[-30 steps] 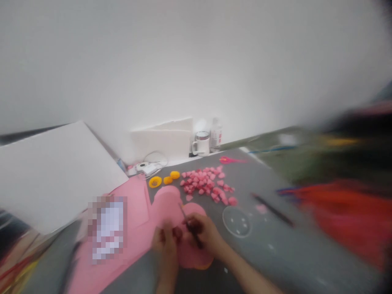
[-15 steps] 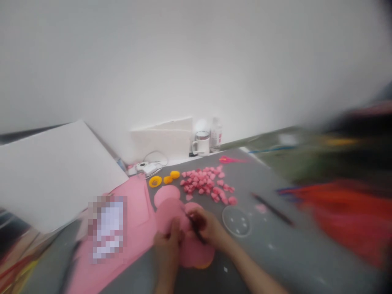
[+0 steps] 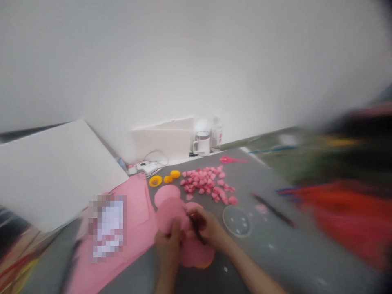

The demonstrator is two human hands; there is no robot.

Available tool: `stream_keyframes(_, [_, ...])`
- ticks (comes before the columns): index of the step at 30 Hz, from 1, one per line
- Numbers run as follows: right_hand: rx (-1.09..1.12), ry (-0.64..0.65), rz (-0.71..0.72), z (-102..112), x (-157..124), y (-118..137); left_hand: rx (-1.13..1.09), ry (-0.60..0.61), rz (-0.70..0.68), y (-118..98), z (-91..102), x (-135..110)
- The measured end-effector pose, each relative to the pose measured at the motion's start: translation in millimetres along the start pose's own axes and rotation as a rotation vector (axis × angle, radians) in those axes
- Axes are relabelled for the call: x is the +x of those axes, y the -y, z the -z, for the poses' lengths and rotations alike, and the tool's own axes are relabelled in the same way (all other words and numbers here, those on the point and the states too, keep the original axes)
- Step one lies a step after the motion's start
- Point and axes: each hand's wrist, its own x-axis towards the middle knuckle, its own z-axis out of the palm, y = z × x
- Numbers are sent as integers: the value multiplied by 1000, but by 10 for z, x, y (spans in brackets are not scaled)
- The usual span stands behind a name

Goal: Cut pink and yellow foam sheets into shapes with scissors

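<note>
Barely shifted since half a second ago: left hand (image 3: 168, 244) still pressing down on the pink paper circles (image 3: 171, 212), thumb up. Right hand (image 3: 206, 228) fingers clamped on a thin dark tool (image 3: 195, 230), tip just beside the left thumb. Left fingers curled together on the paper, exact grip blurred. Looks like thin card: light, floppy, easy to crease; best pinched at the edge, flat on the grey surface (image 3: 275, 249). Pile of pink pieces (image 3: 206, 183) beyond the fingers.
</note>
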Motion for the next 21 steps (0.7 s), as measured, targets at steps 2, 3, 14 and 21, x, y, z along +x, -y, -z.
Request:
stream_keyframes(2, [1, 8, -12, 7, -2, -7, 0, -14, -6, 4, -1, 0])
stream_keyframes(3, [5, 14, -21, 8, -3, -6, -2, -20, -10, -1, -3, -2])
stream_keyframes(14, [-14, -23, -69, -43, -2, 90, -48, -31, -21, -116, -30, -24])
stream_keyframes(21, [32, -56, -101, -112, -7, -6, 80, -73, -50, -217, -7, -56])
